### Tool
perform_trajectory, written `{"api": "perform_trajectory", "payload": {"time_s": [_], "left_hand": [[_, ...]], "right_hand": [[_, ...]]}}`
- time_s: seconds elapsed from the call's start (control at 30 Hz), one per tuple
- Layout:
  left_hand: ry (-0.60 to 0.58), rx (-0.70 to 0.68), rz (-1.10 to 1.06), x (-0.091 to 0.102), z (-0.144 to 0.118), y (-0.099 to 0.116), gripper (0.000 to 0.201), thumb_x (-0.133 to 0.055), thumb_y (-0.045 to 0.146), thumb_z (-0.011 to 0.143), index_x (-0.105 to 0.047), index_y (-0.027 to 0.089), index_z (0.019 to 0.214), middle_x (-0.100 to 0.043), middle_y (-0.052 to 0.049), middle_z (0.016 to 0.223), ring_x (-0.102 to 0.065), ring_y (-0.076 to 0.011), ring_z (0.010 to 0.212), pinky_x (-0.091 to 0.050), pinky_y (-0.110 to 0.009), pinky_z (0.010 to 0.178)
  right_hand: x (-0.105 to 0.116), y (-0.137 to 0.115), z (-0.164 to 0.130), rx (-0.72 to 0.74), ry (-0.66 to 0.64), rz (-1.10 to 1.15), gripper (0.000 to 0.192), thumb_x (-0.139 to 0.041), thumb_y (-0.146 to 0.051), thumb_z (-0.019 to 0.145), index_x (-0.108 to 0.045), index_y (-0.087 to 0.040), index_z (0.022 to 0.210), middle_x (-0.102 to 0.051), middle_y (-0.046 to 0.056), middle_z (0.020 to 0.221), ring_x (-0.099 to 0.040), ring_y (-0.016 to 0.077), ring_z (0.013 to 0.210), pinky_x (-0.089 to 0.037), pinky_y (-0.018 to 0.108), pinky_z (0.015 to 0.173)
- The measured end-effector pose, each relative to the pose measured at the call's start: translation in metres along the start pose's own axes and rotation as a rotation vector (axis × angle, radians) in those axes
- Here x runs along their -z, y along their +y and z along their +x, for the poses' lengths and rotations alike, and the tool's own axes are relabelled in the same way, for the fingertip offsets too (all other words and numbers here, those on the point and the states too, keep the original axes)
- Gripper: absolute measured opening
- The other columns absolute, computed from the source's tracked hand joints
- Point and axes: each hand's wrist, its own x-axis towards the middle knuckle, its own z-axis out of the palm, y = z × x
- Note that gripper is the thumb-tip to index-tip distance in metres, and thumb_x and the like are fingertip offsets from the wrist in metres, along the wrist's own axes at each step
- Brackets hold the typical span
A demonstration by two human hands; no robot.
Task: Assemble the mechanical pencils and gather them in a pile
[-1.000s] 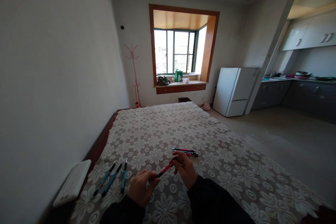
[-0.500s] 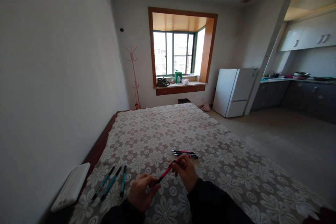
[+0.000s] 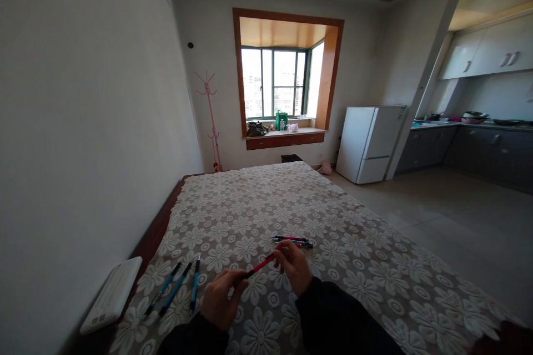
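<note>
Two hands pinch one red pen above the cloth: left hand at its 8 o'clock end, right hand at 2. Best to grip both ends firmly, keeping the barrel straight.

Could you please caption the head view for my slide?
Both hands, left and right, hold a red pen over a lace cloth.
</note>
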Motion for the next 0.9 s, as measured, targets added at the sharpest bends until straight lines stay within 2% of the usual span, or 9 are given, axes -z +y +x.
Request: {"api": "perform_trajectory", "payload": {"time_s": [0.13, 0.3, 0.43, 0.53, 0.6, 0.73, 0.9], "left_hand": [[0.063, 0.056, 0.0, -0.002, -0.001, -0.001, 0.02, -0.055, 0.038, 0.093, -0.071, 0.026, 0.096, -0.071, -0.001, 0.08, -0.067, -0.0146, 0.068, -0.055, -0.024, 0.065], [0.023, 0.099, 0.012, 0.0, 0.0, 0.0, 0.017, -0.059, 0.035, 0.089, -0.072, 0.027, 0.096, -0.071, -0.001, 0.081, -0.068, -0.0148, 0.071, -0.056, -0.024, 0.068], [0.032, 0.194, 0.022, 0.0, 0.0, 0.0, 0.015, -0.06, 0.032, 0.086, -0.072, 0.028, 0.093, -0.07, 0.001, 0.081, -0.067, -0.0146, 0.071, -0.054, -0.025, 0.071], [0.012, 0.217, 0.008, -0.003, -0.001, 0.0, 0.014, -0.06, 0.032, 0.086, -0.072, 0.028, 0.092, -0.071, 0.001, 0.082, -0.067, -0.015, 0.073, -0.054, -0.025, 0.072], [-0.008, 0.215, -0.016, -0.004, -0.002, 0.0, 0.014, -0.06, 0.032, 0.086, -0.071, 0.028, 0.092, -0.071, 0.001, 0.084, -0.068, -0.0152, 0.074, -0.054, -0.025, 0.074], [-0.08, 0.185, -0.07, -0.005, -0.002, 0.0, 0.015, -0.057, 0.028, 0.087, -0.07, 0.027, 0.095, -0.071, 0.0, 0.088, -0.069, -0.0153, 0.08, -0.054, -0.025, 0.077], [-0.195, 0.126, -0.042, -0.002, 0.0, -0.002, 0.024, -0.047, 0.025, 0.094, -0.067, 0.027, 0.107, -0.072, -0.002, 0.101, -0.068, -0.0162, 0.094, -0.053, -0.026, 0.086]], "right_hand": [[0.008, 0.007, 0.004, 0.062, -0.024, -0.266, 0.041, -0.062, -0.06, 0.085, -0.06, -0.019, 0.081, -0.056, 0.0, 0.064, -0.047, 0.0126, 0.054, -0.036, 0.025, 0.05], [0.009, 0.002, 0.003, 0.122, -0.113, -0.494, 0.026, -0.061, -0.043, 0.088, -0.066, -0.018, 0.083, -0.064, 0.004, 0.079, -0.057, 0.0165, 0.07, -0.043, 0.027, 0.061], [0.006, -0.006, -0.003, 0.283, -0.237, -0.629, 0.013, -0.063, -0.031, 0.087, -0.068, -0.02, 0.089, -0.066, 0.005, 0.089, -0.061, 0.0186, 0.081, -0.047, 0.031, 0.073], [0.007, -0.006, -0.005, 0.412, -0.315, -0.737, 0.015, -0.057, -0.027, 0.093, -0.069, -0.023, 0.101, -0.068, 0.005, 0.096, -0.062, 0.0209, 0.092, -0.046, 0.034, 0.084], [0.008, -0.005, -0.005, 0.454, -0.351, -0.786, 0.021, -0.05, -0.028, 0.098, -0.069, -0.024, 0.107, -0.069, 0.005, 0.096, -0.063, 0.0202, 0.091, -0.046, 0.033, 0.083], [0.008, -0.005, -0.006, 0.469, -0.391, -0.856, 0.022, -0.048, -0.028, 0.099, -0.07, -0.026, 0.104, -0.07, 0.003, 0.094, -0.063, 0.0194, 0.089, -0.045, 0.032, 0.081], [0.009, -0.005, -0.004, 0.39, -0.445, -0.924, 0.017, -0.054, -0.021, 0.095, -0.07, -0.026, 0.099, -0.069, 0.002, 0.096, -0.062, 0.0184, 0.093, -0.042, 0.03, 0.083]]}}
